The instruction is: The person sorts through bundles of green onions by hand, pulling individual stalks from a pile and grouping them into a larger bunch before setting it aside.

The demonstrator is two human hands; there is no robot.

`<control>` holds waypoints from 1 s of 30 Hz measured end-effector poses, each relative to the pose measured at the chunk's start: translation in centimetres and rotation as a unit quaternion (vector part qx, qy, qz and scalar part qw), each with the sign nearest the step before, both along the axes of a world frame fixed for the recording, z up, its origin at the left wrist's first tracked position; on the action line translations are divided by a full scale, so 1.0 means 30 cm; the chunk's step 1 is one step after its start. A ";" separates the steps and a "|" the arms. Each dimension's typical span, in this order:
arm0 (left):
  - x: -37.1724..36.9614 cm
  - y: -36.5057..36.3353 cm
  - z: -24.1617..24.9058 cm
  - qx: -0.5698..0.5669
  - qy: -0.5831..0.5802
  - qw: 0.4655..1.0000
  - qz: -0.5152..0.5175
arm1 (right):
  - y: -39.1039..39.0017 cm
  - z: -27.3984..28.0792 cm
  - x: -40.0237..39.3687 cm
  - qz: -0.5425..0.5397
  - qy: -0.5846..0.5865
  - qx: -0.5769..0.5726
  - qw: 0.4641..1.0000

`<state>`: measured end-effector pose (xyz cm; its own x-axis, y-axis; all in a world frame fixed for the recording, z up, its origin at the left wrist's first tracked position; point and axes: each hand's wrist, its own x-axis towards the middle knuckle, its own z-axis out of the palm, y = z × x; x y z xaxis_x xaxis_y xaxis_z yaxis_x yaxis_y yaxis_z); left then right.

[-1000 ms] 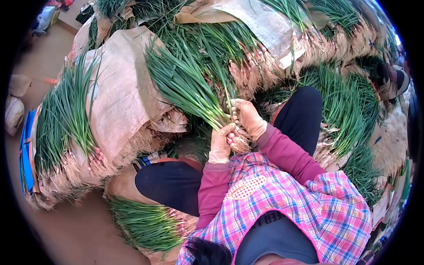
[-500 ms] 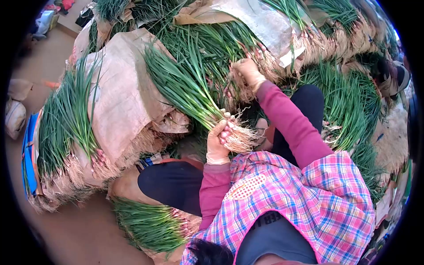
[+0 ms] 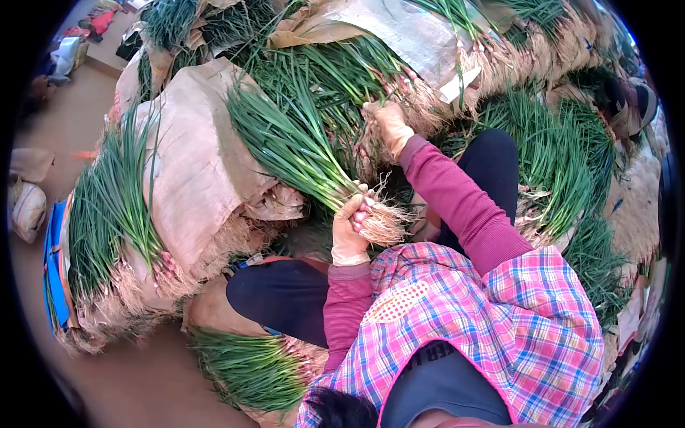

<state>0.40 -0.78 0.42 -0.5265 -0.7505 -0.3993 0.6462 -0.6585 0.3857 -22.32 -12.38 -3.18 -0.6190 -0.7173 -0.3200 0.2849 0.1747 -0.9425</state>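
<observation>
My left hand (image 3: 349, 232) is closed around the bulb end of a thick bunch of spring onions (image 3: 292, 146). Their pinkish bulbs and pale, stringy roots stick out to the right of my fingers, and the long green leaves point up and left. Beyond the bunch, my right hand (image 3: 390, 127) has its fingers curled on spring onions at the near edge of a larger pile (image 3: 357, 68); its fingertips are partly hidden among stalks and roots. Both hands wear thin, pale gloves.
A bundle wrapped in tan cloth (image 3: 200, 135) lies to the left, with spring onions (image 3: 118, 207) along its side. More spring onions (image 3: 246, 367) lie by my left knee, and another heap (image 3: 549, 164) is at the right. Brown floor (image 3: 143, 378) shows lower left.
My right hand has shifted slightly left and down along the pile's edge. The bunch stays in my left hand, and the view has tilted a little.
</observation>
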 end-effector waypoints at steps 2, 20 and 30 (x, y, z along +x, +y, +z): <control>0.008 0.000 0.001 -0.002 0.009 1.000 0.011 | 0.011 0.027 0.018 -0.041 0.222 0.109 0.968; 0.007 -0.013 0.023 0.056 -0.011 0.997 -0.051 | 1.097 0.673 -0.475 -0.095 0.180 -0.065 0.977; 0.078 0.029 0.166 -0.062 -0.007 0.995 0.076 | 1.171 0.430 -0.503 -0.268 0.265 -0.084 0.923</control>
<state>2.74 0.09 5.41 -0.3981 -0.8653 -0.3045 0.7284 -0.5000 0.4684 -37.42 22.75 9.71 -0.9365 -0.2757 0.2167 -0.2200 -0.0194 -0.9753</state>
